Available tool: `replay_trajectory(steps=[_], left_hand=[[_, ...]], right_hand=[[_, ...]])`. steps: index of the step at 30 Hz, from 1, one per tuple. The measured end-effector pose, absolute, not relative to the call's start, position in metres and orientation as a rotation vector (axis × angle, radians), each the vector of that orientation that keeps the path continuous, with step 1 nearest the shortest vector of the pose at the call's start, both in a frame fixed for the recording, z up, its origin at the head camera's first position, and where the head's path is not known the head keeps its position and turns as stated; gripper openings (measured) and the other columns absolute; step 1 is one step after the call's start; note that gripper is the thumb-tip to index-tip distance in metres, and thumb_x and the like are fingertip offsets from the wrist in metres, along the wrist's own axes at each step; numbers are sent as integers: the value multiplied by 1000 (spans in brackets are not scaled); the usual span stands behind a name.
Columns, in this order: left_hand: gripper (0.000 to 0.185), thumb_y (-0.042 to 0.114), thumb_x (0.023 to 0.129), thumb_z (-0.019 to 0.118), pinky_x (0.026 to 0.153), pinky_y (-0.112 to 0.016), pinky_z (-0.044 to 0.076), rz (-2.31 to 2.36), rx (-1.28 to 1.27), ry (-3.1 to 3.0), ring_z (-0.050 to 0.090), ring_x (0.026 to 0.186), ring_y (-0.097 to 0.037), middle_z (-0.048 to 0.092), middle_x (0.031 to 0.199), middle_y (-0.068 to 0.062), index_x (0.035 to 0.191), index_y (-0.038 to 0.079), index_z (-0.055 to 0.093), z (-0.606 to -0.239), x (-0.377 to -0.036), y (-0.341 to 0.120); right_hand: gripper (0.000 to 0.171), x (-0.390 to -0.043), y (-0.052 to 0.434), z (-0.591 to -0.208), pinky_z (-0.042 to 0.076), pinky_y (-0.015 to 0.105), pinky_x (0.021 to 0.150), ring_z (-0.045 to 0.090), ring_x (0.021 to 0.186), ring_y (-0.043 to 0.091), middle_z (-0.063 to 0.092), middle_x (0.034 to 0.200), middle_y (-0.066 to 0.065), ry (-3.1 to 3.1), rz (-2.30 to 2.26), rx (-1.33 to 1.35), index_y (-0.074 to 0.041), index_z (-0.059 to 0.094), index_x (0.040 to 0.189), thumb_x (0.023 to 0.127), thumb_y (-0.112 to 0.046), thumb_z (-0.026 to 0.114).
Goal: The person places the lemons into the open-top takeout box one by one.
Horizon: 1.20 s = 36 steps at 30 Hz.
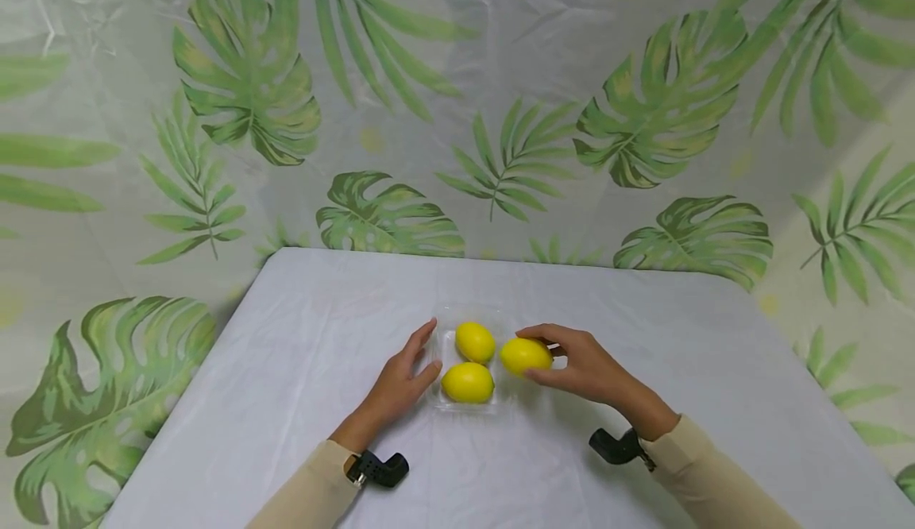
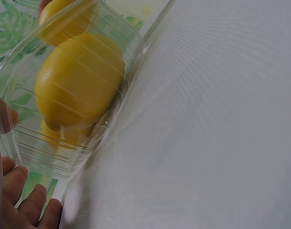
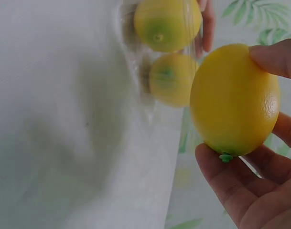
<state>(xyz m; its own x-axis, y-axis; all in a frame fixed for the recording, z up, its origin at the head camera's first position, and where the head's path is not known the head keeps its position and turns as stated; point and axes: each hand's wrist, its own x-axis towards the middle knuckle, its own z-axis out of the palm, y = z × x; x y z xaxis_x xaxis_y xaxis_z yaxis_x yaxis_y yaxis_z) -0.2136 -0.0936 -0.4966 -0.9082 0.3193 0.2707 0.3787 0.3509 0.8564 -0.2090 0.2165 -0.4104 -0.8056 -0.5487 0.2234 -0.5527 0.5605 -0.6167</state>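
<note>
A lemon point(image 1: 525, 357) with a small green stem end is in my right hand point(image 1: 582, 362), held between thumb and fingers. In the right wrist view that lemon point(image 3: 235, 100) is up off the white cloth, just right of the clear plastic container point(image 1: 468, 408). Inside the container lie two more lemons, a rear lemon point(image 1: 475, 342) and a front lemon point(image 1: 468, 383). My left hand point(image 1: 400, 382) rests along the container's left side, its fingers extended and its thumb at the rim. Seen from the left wrist, the container's ribbed wall point(image 2: 54, 152) stands right by the fingertips.
A white cloth point(image 1: 322, 306) covers the table under the container. Behind the table's far edge hangs a leaf-patterned sheet point(image 1: 400, 140). Each wrist wears a black camera mount, one on the left point(image 1: 382, 469) and one on the right point(image 1: 616, 445).
</note>
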Motion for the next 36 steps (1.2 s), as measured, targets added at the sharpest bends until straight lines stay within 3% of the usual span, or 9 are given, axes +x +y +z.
replay_trajectory(steps=[13,24,32,36], left_hand=[[63,25,97,57,110,-44,35,-1652,-636,-2549,46,131,-33,32,155,-1,153,20,27,-494,-211,-93],[63,24,98,56,109,-43,36,-1652,-641,-2545,45,131,-32,32,155,-2,153,19,27,-494,-213,-93],[58,12,99,52,109,-45,35,-1678,-667,-2494,43,133,-32,35,153,-7,152,15,29,-496,-214,-93],[56,4,99,47,110,-47,32,-1711,-676,-2482,38,136,-35,34,153,-15,152,7,28,-484,-209,-92]], right_hand=[[49,-219,186,-407,55,35,84,59,96,13,63,120,-3,-2767,1152,970,-9,62,127,84,-29,76],[49,-228,162,-410,54,31,85,59,97,13,63,121,-2,-2778,1161,941,-11,63,126,83,-33,76],[49,-233,143,-409,53,28,83,58,94,10,64,116,-5,-2808,1145,948,-13,64,124,82,-35,77],[50,-234,136,-407,53,29,82,58,92,11,65,115,-4,-2803,1122,964,-11,64,124,82,-35,77]])
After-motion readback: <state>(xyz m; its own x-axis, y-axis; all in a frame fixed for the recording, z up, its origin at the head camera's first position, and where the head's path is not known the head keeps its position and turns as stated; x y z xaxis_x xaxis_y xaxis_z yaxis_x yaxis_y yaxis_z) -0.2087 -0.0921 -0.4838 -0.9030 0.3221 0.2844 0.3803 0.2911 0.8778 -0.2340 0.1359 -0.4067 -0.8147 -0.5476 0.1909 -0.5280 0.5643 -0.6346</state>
